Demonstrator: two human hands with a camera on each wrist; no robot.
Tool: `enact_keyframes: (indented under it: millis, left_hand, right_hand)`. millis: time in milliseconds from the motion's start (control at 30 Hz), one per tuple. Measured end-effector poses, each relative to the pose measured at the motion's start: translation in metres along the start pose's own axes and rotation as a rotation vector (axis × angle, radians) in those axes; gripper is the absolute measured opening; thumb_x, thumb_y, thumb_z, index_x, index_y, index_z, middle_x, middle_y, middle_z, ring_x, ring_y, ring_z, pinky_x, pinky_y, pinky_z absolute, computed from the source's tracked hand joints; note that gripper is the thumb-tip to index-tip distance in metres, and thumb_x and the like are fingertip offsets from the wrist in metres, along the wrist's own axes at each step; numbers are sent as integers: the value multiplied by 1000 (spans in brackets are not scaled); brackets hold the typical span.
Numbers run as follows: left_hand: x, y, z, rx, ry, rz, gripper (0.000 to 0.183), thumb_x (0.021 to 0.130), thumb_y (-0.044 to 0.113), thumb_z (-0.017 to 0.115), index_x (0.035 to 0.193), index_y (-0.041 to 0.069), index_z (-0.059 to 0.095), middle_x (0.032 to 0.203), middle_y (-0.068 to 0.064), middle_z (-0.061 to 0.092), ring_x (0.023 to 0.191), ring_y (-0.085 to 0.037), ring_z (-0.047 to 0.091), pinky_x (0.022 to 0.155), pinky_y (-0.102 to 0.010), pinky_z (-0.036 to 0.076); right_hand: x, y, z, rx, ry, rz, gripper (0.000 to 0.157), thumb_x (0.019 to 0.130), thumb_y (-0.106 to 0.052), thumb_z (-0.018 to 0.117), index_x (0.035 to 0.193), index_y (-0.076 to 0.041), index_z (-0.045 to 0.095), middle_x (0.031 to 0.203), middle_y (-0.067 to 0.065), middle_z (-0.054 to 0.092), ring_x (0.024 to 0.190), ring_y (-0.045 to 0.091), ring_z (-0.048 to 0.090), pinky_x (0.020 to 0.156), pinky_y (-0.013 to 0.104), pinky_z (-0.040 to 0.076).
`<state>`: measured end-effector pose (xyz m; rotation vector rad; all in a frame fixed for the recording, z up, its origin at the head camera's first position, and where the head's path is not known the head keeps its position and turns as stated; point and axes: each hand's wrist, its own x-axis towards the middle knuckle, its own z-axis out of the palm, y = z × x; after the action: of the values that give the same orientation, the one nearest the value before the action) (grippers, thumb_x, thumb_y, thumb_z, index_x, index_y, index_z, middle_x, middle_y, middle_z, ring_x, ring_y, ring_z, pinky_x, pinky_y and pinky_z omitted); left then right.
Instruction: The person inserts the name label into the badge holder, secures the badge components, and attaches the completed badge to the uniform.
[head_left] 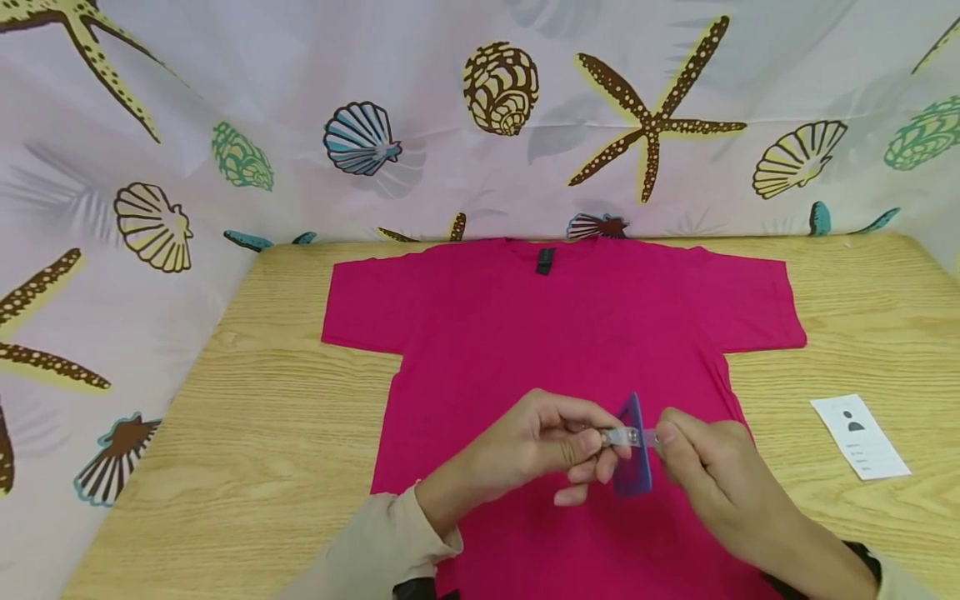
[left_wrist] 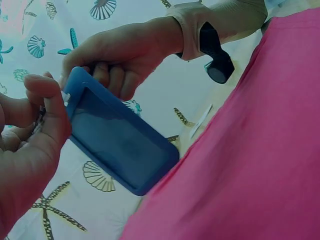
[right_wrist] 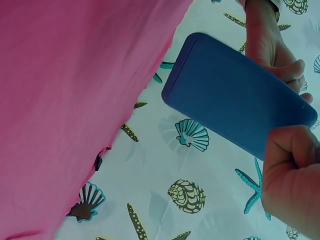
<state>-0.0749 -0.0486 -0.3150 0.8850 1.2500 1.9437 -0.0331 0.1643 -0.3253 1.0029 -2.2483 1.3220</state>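
A blue badge holder (head_left: 634,467) is held over the shirt, seen nearly edge-on in the head view. My left hand (head_left: 536,437) pinches the metal clip of a clear strap clip (head_left: 622,437) on the holder's left side. To its right, my right hand (head_left: 708,471) grips the strap's other end between thumb and curled fingers. The strap shows on both sides of the holder. In the left wrist view the holder's framed window (left_wrist: 122,137) faces the camera; in the right wrist view its plain back (right_wrist: 235,95) shows.
Spread flat beneath the hands is a pink T-shirt (head_left: 555,333) with a black neck label (head_left: 545,260). A white ID card (head_left: 860,437) with a person icon lies to the right on the wooden table (head_left: 292,417). A seashell-patterned cloth (head_left: 435,108) hangs behind and at the left.
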Motion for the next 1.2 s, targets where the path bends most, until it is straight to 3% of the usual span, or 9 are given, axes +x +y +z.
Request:
enact_keyframes:
  millis: [300,700,1000,1200]
  left_hand:
    - [-2,13,-2,72,21,-50,28,99,1,48,114,-23,53,79,-8,61,54,-15,47,51,-22,46]
    - [-4,25,-6,174,82,-181,27,98,3,48,115,-15,57,81,-6,64,58,-15,53,55,-25,50]
    - [-4,29,-11,219,106,-214,25,98,4,50,115,-12,59,82,-5,65,60,-16,56,59,-24,52]
    - [-3,30,-12,250,100,-214,26,97,3,50,116,-12,58,84,-6,66,61,-17,58,60,-26,54]
  right_hand:
    - [1,1,0,-1,9,-13,36,94,11,44,68,-12,35,51,-5,28,51,-7,18,39,11,15]
    - [5,-2,-8,10,-67,99,36,95,7,46,70,-17,37,53,-9,30,53,-8,21,41,13,21]
    - [8,0,-11,56,-71,171,36,96,6,47,72,-19,41,56,-8,33,50,-3,27,42,16,25]
    - [6,6,-11,166,-62,246,27,96,7,47,84,-17,53,59,-4,38,47,8,34,41,25,32]
